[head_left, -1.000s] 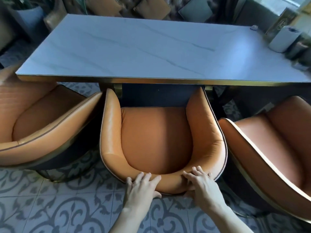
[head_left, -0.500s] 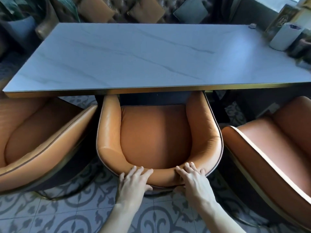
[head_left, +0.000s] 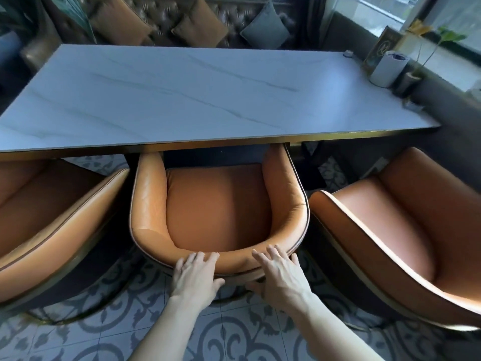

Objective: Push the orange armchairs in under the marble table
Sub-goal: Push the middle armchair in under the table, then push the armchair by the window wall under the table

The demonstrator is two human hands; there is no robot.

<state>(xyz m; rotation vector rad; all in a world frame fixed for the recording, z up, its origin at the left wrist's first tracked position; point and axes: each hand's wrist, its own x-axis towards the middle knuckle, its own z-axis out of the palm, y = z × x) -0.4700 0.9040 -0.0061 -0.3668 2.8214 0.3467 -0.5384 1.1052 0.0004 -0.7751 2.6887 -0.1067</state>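
Both hands lay flat on the curved top of the backrest of the middle orange leather armchair, neither grip clenched: the left hand had its fingers spread over the padded rim and its thumb below on the outer shell, and the right hand pressed the same rim just beside it, fingers splayed forward. The front ends of that chair's arms reached under the gold-trimmed edge of the white marble table, while the seat and backrest stood outside it. A second orange armchair stood close on the left, its front under the table edge, and a third orange armchair stood close on the right, angled and clear of the table. At the table's far right corner stood a white cylindrical holder. Below lay a grey patterned tile floor.
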